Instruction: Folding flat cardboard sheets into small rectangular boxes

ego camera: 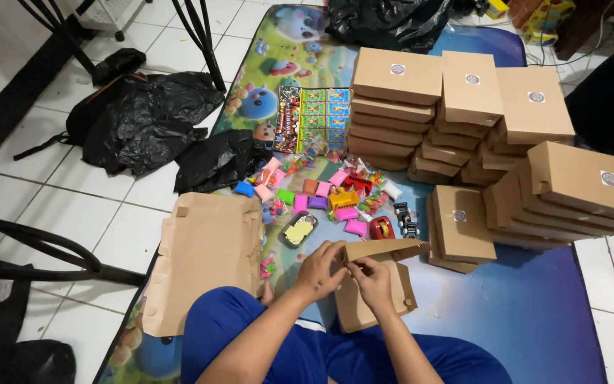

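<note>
Both my hands grip a brown cardboard box (pixel 381 250) that is partly folded, held above my blue-clad lap. My left hand (pixel 319 269) pinches its left flap and my right hand (pixel 372 279) holds the front wall beside it. Just beyond the box lies a heap of small colourful toys and packets (pixel 335 198) on the play mat (pixel 520 306). A flat stack of unfolded cardboard blanks (pixel 204 252) lies left of my knee.
Several stacks of closed brown boxes (pixel 463 121) stand at the back and right of the mat. Black plastic bags (pixel 143 117) lie on the white tiles to the left, another (pixel 385 21) at the far end. Black chair legs (pixel 37 249) cross the left side.
</note>
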